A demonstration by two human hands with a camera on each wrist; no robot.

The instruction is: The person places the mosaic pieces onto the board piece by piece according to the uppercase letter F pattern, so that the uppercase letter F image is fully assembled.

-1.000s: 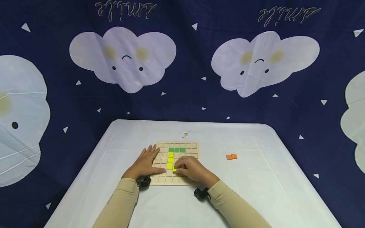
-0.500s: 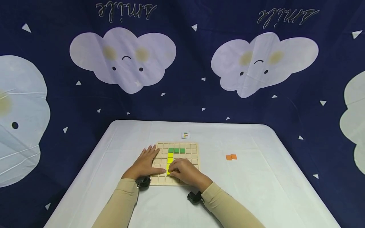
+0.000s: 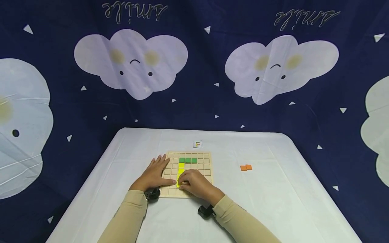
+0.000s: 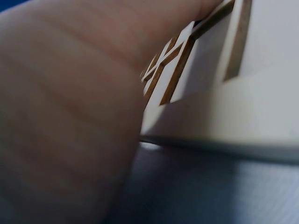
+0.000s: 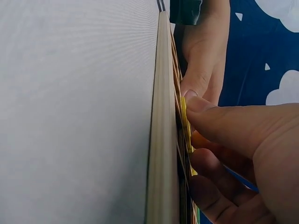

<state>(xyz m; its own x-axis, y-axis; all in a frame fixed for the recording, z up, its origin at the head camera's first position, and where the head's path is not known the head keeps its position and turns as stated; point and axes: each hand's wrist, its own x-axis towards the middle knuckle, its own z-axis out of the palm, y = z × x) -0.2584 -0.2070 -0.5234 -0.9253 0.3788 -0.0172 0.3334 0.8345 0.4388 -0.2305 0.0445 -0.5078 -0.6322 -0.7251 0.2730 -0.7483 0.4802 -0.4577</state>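
Observation:
A square wooden grid board (image 3: pixel 197 194) lies on the white table. My left hand (image 3: pixel 153 174) rests on its left edge with the fingers spread and straight, the thumb pointing inward. My right hand (image 3: pixel 197 183) pinches a yellow square tile (image 5: pixel 183 109) at the board, low in the yellow column; the fingers cover part of it in the head view. Above it in that column lie more yellow tiles (image 3: pixel 181 168). A row of green tiles (image 3: pixel 188 160) runs right from the column's top. In the left wrist view, the left hand's skin (image 4: pixel 70 112) fills much of the picture beside the board's edge.
Two orange tiles (image 3: pixel 243 168) lie touching on the table to the right of the board. Behind the board is a small card (image 3: pixel 198 144) printed with a coloured grid. A dark blue cloth (image 3: pixel 206 111) with clouds hangs beyond the table (image 3: pixel 273 202).
My right hand has moved left and slightly down with the yellow tile, from beside the yellow column to its lower end. The left hand has stayed in place.

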